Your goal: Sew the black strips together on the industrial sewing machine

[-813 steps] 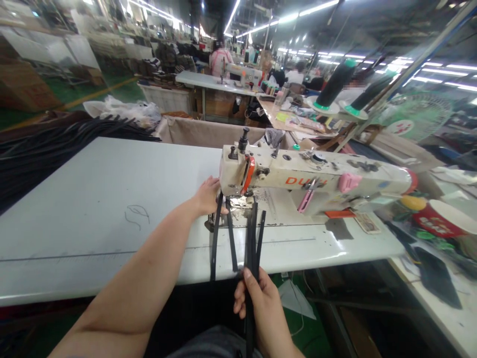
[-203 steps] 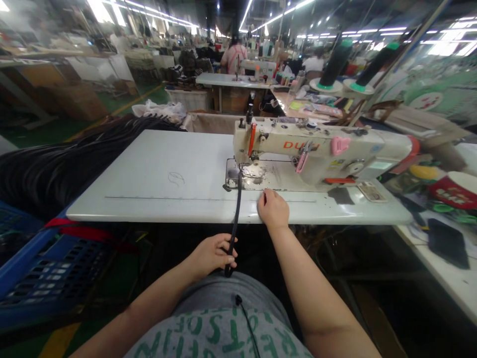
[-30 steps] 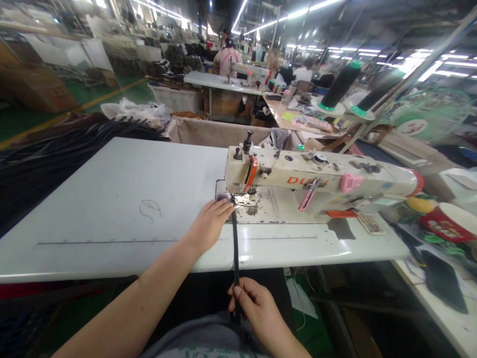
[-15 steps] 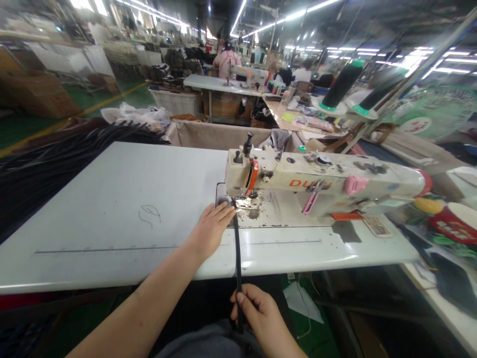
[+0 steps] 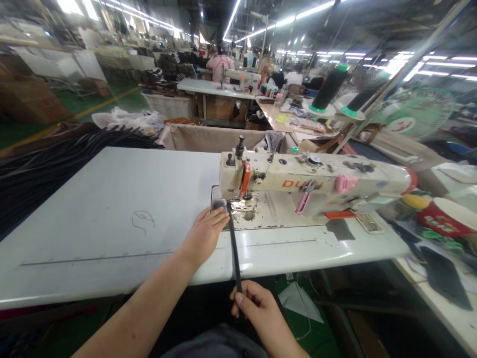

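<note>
A narrow black strap (image 5: 234,243) runs from under the needle area of the sewing machine (image 5: 276,181) over the front edge of the white table (image 5: 112,199). My left hand (image 5: 208,231) lies flat on the table just left of the needle, fingers stretched out, fingertips touching or close beside the strap. Below the table edge, my right hand (image 5: 253,303) pinches the strap between thumb and fingers. The strap's lower end is hidden by that hand and the dark clothing. Whether the presser foot is down on the strap I cannot tell.
Many black straps (image 5: 74,159) hang in a heap beyond the table's left side. Black thread cones (image 5: 330,89) stand behind the machine, with a fan (image 5: 413,114) to the right. A red tub (image 5: 445,216) sits at far right. A person (image 5: 219,64) sits farther back.
The view has swung slightly, so the table and machine appear farther left. The strap now slants more toward my right hand. Both hands keep nearly the same pose.
</note>
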Available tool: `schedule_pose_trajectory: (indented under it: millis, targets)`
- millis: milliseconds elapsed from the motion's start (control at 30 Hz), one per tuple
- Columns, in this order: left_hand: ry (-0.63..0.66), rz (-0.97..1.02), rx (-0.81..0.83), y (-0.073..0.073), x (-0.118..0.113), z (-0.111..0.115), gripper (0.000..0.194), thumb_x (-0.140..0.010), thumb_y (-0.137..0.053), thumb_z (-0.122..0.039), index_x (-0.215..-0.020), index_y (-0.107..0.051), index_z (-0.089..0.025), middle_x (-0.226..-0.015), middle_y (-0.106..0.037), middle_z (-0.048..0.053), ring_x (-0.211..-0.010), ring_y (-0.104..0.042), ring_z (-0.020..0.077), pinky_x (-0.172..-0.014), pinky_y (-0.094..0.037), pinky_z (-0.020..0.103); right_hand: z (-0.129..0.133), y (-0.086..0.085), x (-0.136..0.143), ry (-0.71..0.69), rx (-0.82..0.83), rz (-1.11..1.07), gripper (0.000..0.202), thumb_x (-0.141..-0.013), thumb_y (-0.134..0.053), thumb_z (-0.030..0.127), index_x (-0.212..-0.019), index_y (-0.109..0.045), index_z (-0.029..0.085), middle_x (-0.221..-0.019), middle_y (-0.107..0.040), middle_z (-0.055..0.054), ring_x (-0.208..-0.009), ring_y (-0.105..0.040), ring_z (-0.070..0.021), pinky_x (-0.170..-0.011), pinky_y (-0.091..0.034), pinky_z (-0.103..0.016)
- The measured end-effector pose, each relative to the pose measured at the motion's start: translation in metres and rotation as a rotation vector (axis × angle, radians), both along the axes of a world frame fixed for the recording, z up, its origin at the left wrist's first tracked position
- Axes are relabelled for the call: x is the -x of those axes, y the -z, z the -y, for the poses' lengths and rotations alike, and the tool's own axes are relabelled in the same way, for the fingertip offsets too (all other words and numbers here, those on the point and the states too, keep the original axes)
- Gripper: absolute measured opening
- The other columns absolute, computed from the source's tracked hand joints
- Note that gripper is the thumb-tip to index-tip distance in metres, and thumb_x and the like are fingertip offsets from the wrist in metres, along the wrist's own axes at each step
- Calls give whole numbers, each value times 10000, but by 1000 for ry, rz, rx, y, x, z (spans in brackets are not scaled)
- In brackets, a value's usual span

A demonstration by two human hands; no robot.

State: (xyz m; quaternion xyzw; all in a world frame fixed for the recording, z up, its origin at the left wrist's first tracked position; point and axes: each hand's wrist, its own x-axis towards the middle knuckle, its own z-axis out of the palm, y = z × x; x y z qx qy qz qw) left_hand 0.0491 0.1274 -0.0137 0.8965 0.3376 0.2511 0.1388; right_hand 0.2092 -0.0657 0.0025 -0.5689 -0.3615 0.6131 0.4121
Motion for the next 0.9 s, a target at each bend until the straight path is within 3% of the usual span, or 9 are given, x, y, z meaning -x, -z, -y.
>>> schedule_pose_trajectory:
  millis: [100,200,300,433,567,767,900]
  targets:
    - [0,-20,-16,0,0,1,494,-949,-410,-43,-1343,-666,-194,-1425,-636,89,-1441,-479,255,-1252,-270,531,1,-1,-3,-23,-101,46,457,-767,-772,637,-723,-700,188,-788,-684,-42,-771,-610,-195,-743,-455,-310]
    - [-1,-41,-37,0,0,1,508,-953,-387,-37,-1369,-644,-174,-1451,-613,99,-1450,-468,258,-1250,-268,531,1,-2,-2,-26,-139,104,373,-783,-783,560,-748,-725,194,-904,-713,-67,-872,-628,-230,-808,-466,-334]
    - [-7,-48,-45,1,0,1,512,-959,-377,-46,-1380,-635,-182,-1461,-603,104,-1444,-475,256,-1246,-269,535,-2,-5,2,24,-129,157,319,-826,-748,521,-834,-748,202,-886,-734,-61,-871,-637,-234,-818,-474,-341]
    - [-25,-40,-39,1,-1,1,500,-976,-368,-68,-1380,-636,-192,-1456,-608,107,-1441,-477,248,-1242,-274,528,-6,-10,6,72,-76,45,393,-871,-687,576,-975,-730,200,-835,-769,-59,-789,-650,-211,-763,-488,-325]
    - [-26,-49,-22,-1,-1,1,514,-960,-378,-59,-1380,-636,-201,-1459,-608,95,-1442,-475,244,-1248,-266,517,-3,-8,7,72,-55,25,439,-852,-694,630,-875,-724,192,-704,-741,-37,-654,-595,-177,-683,-459,-302]
    - [-32,-57,1,-4,-2,1,529,-938,-390,-42,-1383,-633,-191,-1474,-594,94,-1451,-463,243,-1259,-245,512,10,5,7,30,-44,-5,490,-866,-658,663,-792,-752,187,-694,-746,-50,-665,-614,-180,-664,-454,-291]
    - [-32,-45,5,-2,-1,0,536,-937,-382,-38,-1382,-635,-197,-1471,-596,94,-1451,-466,239,-1256,-255,509,17,4,6,-20,-26,-49,478,-879,-658,641,-780,-786,191,-714,-754,-62,-697,-647,-196,-689,-457,-303]
